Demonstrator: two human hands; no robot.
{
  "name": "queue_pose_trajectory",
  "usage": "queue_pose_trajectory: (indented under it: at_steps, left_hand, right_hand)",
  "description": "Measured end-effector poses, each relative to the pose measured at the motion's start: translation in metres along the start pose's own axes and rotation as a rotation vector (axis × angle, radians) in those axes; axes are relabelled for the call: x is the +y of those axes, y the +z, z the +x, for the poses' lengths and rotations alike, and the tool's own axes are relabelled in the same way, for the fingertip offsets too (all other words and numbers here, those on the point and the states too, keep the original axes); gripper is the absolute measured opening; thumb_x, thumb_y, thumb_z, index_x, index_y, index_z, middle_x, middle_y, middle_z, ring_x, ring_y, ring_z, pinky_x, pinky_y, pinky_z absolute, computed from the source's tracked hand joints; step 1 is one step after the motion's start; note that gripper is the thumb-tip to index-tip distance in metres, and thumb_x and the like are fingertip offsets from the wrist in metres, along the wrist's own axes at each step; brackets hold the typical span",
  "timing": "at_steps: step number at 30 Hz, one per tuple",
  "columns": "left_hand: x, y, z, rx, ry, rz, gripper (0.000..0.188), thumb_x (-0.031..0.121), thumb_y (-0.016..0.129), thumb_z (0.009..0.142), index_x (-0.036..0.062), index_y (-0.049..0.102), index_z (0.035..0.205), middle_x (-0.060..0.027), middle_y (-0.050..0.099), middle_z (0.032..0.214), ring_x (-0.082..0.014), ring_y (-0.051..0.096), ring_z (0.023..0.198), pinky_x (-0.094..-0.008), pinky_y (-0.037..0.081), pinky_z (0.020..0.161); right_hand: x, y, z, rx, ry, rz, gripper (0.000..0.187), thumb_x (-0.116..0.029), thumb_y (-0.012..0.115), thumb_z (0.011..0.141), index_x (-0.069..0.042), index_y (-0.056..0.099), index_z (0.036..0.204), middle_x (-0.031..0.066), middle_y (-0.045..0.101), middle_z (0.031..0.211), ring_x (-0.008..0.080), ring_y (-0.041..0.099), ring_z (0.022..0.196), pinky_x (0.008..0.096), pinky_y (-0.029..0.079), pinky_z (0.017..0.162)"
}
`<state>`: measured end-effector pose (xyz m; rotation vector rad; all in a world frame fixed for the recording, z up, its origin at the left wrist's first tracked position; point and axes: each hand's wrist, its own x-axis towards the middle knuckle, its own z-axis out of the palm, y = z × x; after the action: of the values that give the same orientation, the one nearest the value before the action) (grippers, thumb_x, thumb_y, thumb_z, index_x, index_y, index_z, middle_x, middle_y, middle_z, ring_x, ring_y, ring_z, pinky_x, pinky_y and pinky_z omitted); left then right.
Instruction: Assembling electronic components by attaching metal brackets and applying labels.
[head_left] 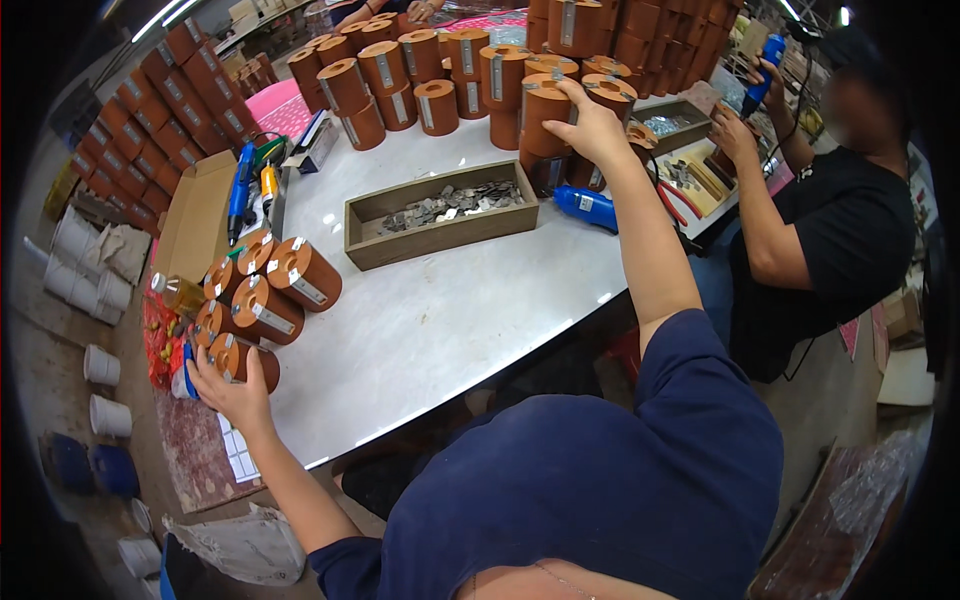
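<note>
My left hand grips a reddish-brown cylinder at the near end of a small group on the table's left. Its thumb lies along the side and the fingers reach around the top end. At the far right of the table my right hand is on another cylinder, which stands on top of a stack. Thumb and index finger are around its near right side; part of the grip is hidden. These cylinders have a round hole in the top, and many carry a silver metal strip down the side.
A wooden box of small metal pieces stands mid-table. Blue electric screwdrivers lie right and left, near an open cardboard box. A co-worker in black sits at the right. Stacked cylinders and white buckets flank the left.
</note>
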<state>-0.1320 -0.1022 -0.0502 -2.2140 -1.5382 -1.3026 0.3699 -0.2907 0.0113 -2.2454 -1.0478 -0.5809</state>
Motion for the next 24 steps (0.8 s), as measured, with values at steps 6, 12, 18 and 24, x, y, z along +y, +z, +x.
queue_pose_trajectory:
  at_steps: [6,12,18,24]
  left_hand:
    - [0.078,-0.032,-0.022,-0.017,0.147,-0.37,0.059,0.01,0.073,0.067,0.0041,0.046,0.119,-0.0186,0.04,0.127,-0.0334,0.039,0.118,-0.0413,0.029,0.099]
    - [0.134,-0.037,-0.046,-0.221,0.232,-0.702,0.065,0.011,0.077,0.061,0.004,0.047,0.118,-0.0199,0.04,0.126,-0.0334,0.04,0.117,-0.0403,0.034,0.096]
    - [0.145,-0.026,-0.073,-0.311,0.292,-0.777,0.077,0.018,0.082,0.052,0.0086,0.046,0.119,-0.022,0.03,0.132,-0.0378,0.037,0.119,-0.0411,0.036,0.094]
    - [0.113,-0.019,-0.097,-0.509,0.231,-0.748,0.067,0.014,0.082,0.052,0.0087,0.053,0.112,-0.0219,0.031,0.132,-0.037,0.038,0.12,-0.0422,0.038,0.096]
  right_hand:
    - [-0.022,-0.007,-0.007,0.009,-0.081,0.21,0.045,-0.028,0.073,0.067,-0.013,0.058,0.106,0.0151,0.064,0.086,0.0295,0.062,0.082,0.0355,0.048,0.072]
    - [-0.102,-0.038,-0.076,-0.089,-0.18,0.642,0.037,-0.008,0.073,0.068,-0.005,0.057,0.102,0.0089,0.064,0.09,0.0121,0.059,0.077,0.0258,0.048,0.069]
    - [-0.163,-0.008,-0.163,-0.634,-0.283,0.901,0.044,-0.013,0.075,0.067,-0.006,0.055,0.106,0.008,0.062,0.088,0.0119,0.054,0.061,0.0254,0.047,0.059]
    - [-0.187,-0.001,-0.198,-0.863,-0.271,0.913,0.037,-0.014,0.069,0.074,-0.005,0.055,0.107,0.0103,0.061,0.07,0.0163,0.059,0.059,0.0275,0.048,0.056]
